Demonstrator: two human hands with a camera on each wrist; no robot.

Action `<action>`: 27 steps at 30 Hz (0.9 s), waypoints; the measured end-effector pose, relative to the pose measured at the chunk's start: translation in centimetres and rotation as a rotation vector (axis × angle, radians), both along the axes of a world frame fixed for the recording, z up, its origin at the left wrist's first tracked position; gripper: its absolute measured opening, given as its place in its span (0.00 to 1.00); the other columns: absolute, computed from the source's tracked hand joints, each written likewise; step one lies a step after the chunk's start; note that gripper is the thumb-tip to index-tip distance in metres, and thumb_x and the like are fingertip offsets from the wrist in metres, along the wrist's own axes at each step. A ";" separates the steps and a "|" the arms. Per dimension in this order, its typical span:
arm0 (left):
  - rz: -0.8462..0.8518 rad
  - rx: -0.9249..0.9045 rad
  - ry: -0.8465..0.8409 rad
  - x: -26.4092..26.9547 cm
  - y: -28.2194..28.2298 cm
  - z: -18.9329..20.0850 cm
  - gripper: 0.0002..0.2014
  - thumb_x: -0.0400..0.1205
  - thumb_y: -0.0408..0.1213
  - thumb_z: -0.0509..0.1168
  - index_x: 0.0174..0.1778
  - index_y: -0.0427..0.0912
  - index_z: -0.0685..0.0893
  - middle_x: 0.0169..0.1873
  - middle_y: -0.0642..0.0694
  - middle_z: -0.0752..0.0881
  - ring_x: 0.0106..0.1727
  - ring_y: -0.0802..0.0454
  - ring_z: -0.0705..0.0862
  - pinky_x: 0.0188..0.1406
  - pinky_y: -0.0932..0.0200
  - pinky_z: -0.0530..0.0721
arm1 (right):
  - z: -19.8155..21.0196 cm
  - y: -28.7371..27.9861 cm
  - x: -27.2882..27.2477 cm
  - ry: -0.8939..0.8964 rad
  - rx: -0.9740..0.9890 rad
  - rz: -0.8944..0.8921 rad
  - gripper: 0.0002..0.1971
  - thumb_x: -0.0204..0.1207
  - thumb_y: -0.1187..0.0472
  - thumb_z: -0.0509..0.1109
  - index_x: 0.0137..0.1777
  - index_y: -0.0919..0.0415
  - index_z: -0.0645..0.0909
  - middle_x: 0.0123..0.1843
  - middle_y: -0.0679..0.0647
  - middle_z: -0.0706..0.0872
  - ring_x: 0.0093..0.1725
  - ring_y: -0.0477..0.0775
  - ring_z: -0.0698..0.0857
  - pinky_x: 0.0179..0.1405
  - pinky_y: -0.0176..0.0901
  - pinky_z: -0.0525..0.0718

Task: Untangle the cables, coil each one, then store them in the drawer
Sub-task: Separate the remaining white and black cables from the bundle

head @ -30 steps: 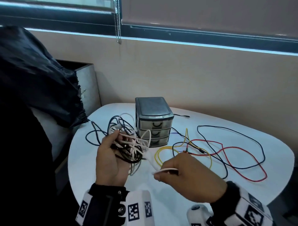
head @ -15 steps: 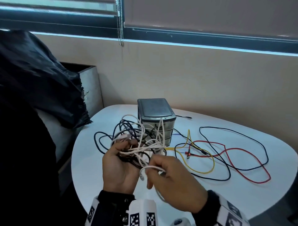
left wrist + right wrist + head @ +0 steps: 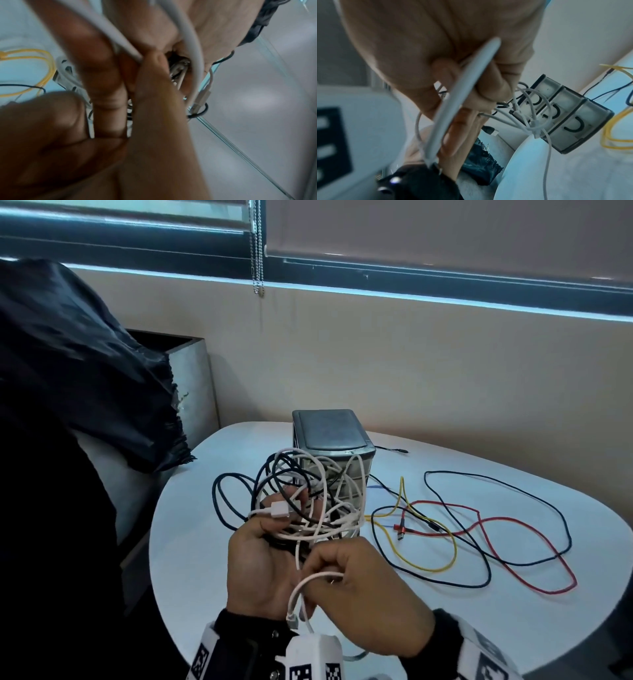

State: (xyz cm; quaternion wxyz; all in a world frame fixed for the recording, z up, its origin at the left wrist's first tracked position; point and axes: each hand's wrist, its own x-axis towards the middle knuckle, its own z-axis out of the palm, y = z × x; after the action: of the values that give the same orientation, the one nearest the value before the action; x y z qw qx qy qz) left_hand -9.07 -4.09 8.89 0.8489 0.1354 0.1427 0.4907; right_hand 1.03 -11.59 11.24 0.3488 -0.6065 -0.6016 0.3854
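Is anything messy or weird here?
Yes. The left hand holds a knotted bundle of white and dark cables, while red, yellow and dark blue cables sprawl loose across the table. Nothing looks broken.

The head view looks forward and down from above the person's forearms, taking in both hands close below, the white table (image 3: 428, 628) beyond them and the wall and window at the far side. The left wrist view sits very near the left hand (image 3: 106, 121), looking along its fingers toward the table edge and floor. The right wrist view looks past the right hand (image 3: 453, 54) at the small drawer unit (image 3: 570, 121). All three views share the white cable (image 3: 308, 580) and the yellow cable (image 3: 442, 559).
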 end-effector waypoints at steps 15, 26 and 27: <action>0.126 0.067 0.319 0.7 0.8 -0.8 0.16 0.72 0.22 0.62 0.40 0.41 0.94 0.51 0.35 0.91 0.49 0.42 0.91 0.49 0.49 0.88 | -2.9 0.9 1.0 -0.546 0.562 -0.165 0.08 0.79 0.57 0.60 0.41 0.48 0.64 0.45 0.39 0.69 0.57 0.51 0.75 0.44 0.32 0.69; 0.227 0.083 0.647 0.6 0.8 -1.4 0.12 0.81 0.20 0.56 0.55 0.28 0.83 0.43 0.35 0.91 0.43 0.39 0.91 0.43 0.45 0.90 | -3.5 0.1 1.7 -0.596 0.360 -0.185 0.11 0.80 0.44 0.55 0.41 0.47 0.71 0.32 0.45 0.79 0.35 0.50 0.77 0.35 0.49 0.77; 0.216 0.086 0.646 0.7 0.7 -1.4 0.11 0.81 0.20 0.56 0.52 0.29 0.82 0.40 0.36 0.90 0.40 0.40 0.91 0.39 0.48 0.90 | -3.7 -0.1 1.5 -0.577 0.355 -0.189 0.12 0.80 0.43 0.54 0.41 0.48 0.72 0.35 0.44 0.79 0.38 0.48 0.77 0.39 0.47 0.77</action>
State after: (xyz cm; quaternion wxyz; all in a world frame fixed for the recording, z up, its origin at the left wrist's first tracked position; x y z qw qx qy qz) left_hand -8.38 -3.43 7.53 0.6965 0.3037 0.3968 0.5150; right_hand 2.57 -11.64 7.58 0.2985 -0.6733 -0.6743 0.0538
